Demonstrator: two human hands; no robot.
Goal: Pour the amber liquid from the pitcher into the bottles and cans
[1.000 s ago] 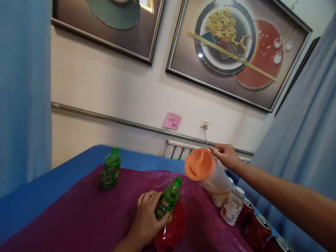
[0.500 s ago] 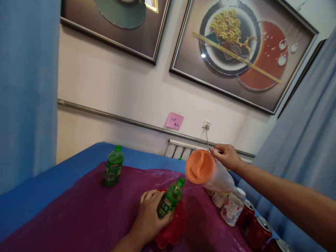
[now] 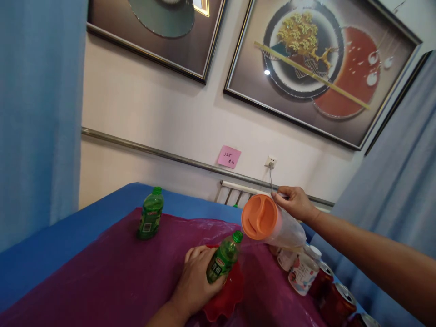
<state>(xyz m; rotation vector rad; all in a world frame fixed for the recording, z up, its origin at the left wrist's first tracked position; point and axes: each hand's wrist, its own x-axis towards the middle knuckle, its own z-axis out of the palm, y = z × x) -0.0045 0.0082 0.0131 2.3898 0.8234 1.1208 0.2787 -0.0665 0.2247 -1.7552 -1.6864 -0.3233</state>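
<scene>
**Right hand (image 3: 295, 204) holding one pitcher (image 3: 277, 225), left hand (image 3: 195, 278) gripping one green bottle (image 3: 224, 259)**

Two blue curtains (image 3: 41, 109) are hanging at the sides, with two framed pictures (image 3: 299, 59) showing on the wall between them. One blue table (image 3: 112, 204) is standing below, and one plum-coloured sheet (image 3: 102, 277) is covering much of its top. One metal rail (image 3: 150, 151) is running along the wall.

The pitcher is hanging tilted above the table, its orange lid facing left, near the neck of the gripped bottle. The right hand's fingers are curling closed at its handle side. One red bowl (image 3: 233, 290) with a wavy rim is sitting on the sheet, partly hidden by the left hand. That hand is wrapping round the green bottle, which is leaning over the bowl; whether its base is touching, I cannot tell. A second green bottle (image 3: 150, 214) is standing upright, well apart on the left.

At least two white-capped bottles (image 3: 303, 274) and three red cans (image 3: 337, 302) are lining the right side. One pink note (image 3: 229, 156) and one socket (image 3: 270, 161) are showing on the wall.
</scene>
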